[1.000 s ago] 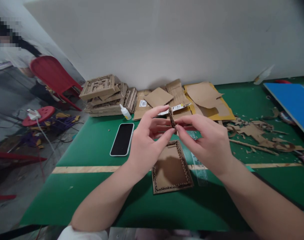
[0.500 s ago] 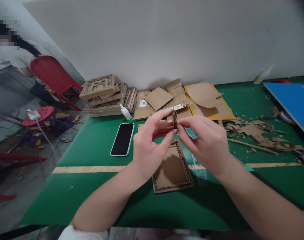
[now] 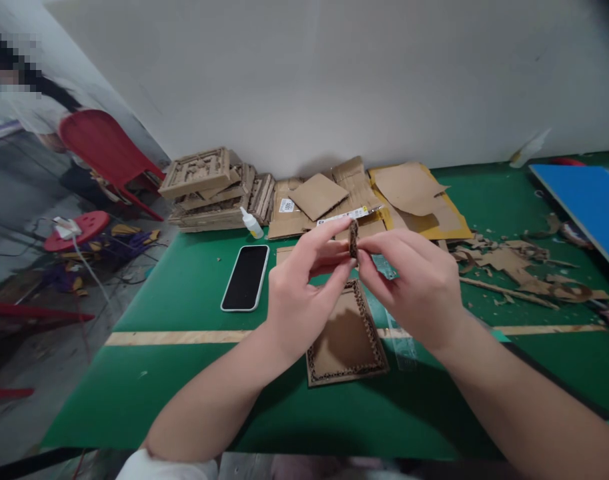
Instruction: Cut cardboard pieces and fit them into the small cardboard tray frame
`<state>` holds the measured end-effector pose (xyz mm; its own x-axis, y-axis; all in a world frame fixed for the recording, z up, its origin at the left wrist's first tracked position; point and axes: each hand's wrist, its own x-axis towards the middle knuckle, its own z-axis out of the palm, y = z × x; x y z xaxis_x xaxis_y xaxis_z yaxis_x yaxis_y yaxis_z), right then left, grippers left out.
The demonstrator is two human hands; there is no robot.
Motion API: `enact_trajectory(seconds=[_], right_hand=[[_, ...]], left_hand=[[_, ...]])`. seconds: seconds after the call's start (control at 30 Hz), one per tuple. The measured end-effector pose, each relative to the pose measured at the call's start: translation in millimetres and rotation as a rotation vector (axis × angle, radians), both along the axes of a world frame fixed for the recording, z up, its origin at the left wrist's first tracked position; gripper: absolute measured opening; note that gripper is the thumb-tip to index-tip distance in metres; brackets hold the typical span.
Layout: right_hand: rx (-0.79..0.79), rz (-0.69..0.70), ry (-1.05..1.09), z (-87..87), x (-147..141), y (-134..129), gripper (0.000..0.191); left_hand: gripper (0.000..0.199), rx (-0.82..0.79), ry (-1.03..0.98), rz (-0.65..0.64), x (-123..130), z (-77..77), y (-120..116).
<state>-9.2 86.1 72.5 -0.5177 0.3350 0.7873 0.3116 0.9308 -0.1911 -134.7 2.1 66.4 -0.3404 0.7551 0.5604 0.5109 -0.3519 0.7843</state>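
Between the fingertips of my left hand (image 3: 307, 287) and my right hand (image 3: 414, 283) is a small strip of corrugated cardboard (image 3: 353, 239), held upright with its fluted edge toward me. Both hands are closed on it, in the air above the table. Below them lies a cardboard panel (image 3: 341, 340) with narrow corrugated strips standing along its edges; my left hand and wrist hide part of it. Partly under my right hand lies a clear plastic ruler (image 3: 404, 350).
A phone (image 3: 245, 279) and a small glue bottle (image 3: 251, 223) are at left. Behind them stand stacked cardboard frames (image 3: 199, 175), with loose cardboard sheets (image 3: 319, 197) beside. Torn scraps (image 3: 519, 263) and a blue board (image 3: 589, 207) are at right. A person (image 3: 49, 110) sits far left.
The cardboard strip has turned slightly, so its fluted edge faces me more. Both hands have shifted a little to the right and keep their pinch.
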Motion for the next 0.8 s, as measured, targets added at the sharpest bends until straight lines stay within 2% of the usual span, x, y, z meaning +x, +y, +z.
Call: enact_trajectory(seconds=[0.13,0.3,0.43,0.6,0.8], right_hand=[[0.047,-0.023,-0.040,1.3,0,1,0.008],[0.108,-0.067,-0.091,3.7,1,4,0.007],[0.098,-0.029,-0.153,7.4,5,8,0.008],[0.012,0.048,-0.138,10.6,9,9,0.007],[-0.192,0.093,-0.066,11.3,9,5,0.007]], left_hand=[[0.045,-0.039,-0.066,-0.025,0,2.6,0],[0.047,-0.103,-0.210,-0.127,-4,6.3,2],[0.049,-0.144,-0.326,-0.223,-8,8.4,5],[0.048,-0.193,-0.410,-0.301,-10,9.5,6],[0.047,-0.137,-0.324,-0.227,-11,7.3,6]])
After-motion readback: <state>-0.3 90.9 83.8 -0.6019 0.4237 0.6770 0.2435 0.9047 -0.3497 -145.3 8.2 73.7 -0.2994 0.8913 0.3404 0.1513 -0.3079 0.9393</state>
